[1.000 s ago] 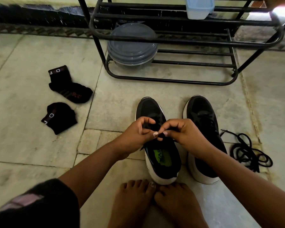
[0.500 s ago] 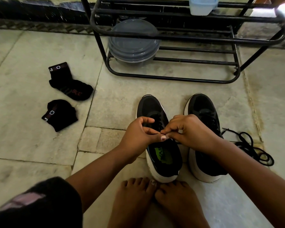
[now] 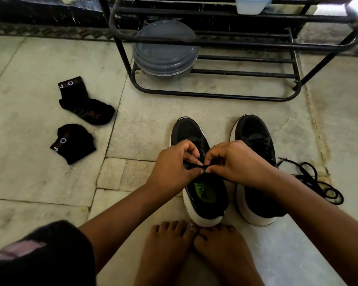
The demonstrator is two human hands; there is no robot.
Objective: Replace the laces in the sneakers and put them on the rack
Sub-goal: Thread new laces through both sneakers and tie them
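Both my hands meet over the left sneaker (image 3: 203, 182), which stands on the floor (image 3: 39, 178) just in front of my bare toes, touching its mate, the right sneaker (image 3: 256, 162). My left hand (image 3: 174, 164) and my right hand (image 3: 236, 162) are each pinched shut on the thin black lace (image 3: 196, 166) that stretches between them above the tongue, thumb against forefinger. I judge the lace soft and limp, light as nothing, so it will flop wherever I let it go; it wants holding close to its tip, where it should be stiffest, for poking through an eyelet. The fingers hide the eyelets, so how far the lacing has got I cannot tell. The sneaker itself looks light, with a soft cloth upper and a firm white sole; I would lift it by the heel or the collar. A loose lace (image 3: 316, 182) lies tangled on the floor beside the right sneaker, and the rack (image 3: 215, 96) stands just beyond the toes of both.
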